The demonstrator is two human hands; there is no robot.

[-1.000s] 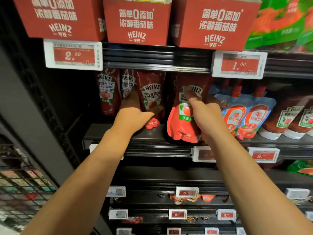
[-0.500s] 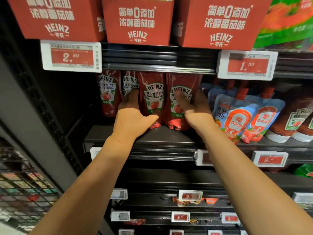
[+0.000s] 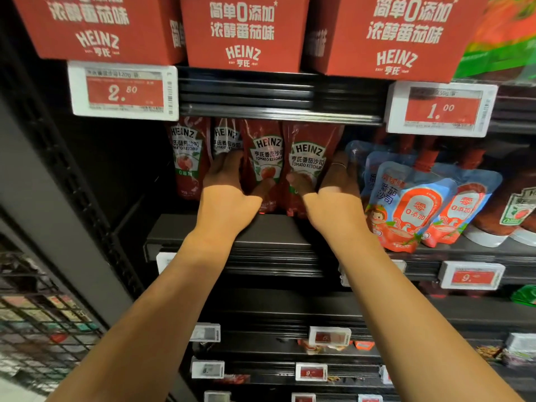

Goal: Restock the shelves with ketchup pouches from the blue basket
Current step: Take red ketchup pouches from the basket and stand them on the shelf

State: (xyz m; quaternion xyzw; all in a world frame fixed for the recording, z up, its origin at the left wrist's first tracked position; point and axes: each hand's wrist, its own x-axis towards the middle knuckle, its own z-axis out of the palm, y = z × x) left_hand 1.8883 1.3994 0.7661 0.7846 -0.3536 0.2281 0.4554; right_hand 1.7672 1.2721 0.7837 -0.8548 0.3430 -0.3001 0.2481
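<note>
Several red Heinz ketchup pouches stand upright in a row on the dark shelf (image 3: 261,227). My left hand (image 3: 226,192) reaches between the second pouch (image 3: 226,137) and the third pouch (image 3: 265,158), fingers behind the third pouch and thumb on its front. My right hand (image 3: 333,192) grips the rightmost red pouch (image 3: 307,158), thumb on its front and fingers along its right side. The leftmost pouch (image 3: 185,158) stands untouched. The blue basket is not in view.
Blue-and-white tomato sauce pouches (image 3: 412,204) lean right of my right hand, almost touching it. Dark ketchup bottles (image 3: 510,210) stand further right. Red Heinz cartons (image 3: 243,30) sit on the shelf above, with price tags (image 3: 121,91) below them. A wire cart (image 3: 43,323) is at the lower left.
The rightmost red pouch went from hanging over the shelf's front edge to standing upright in the row. My right hand now grips its side; my left thumb closed on the third pouch.
</note>
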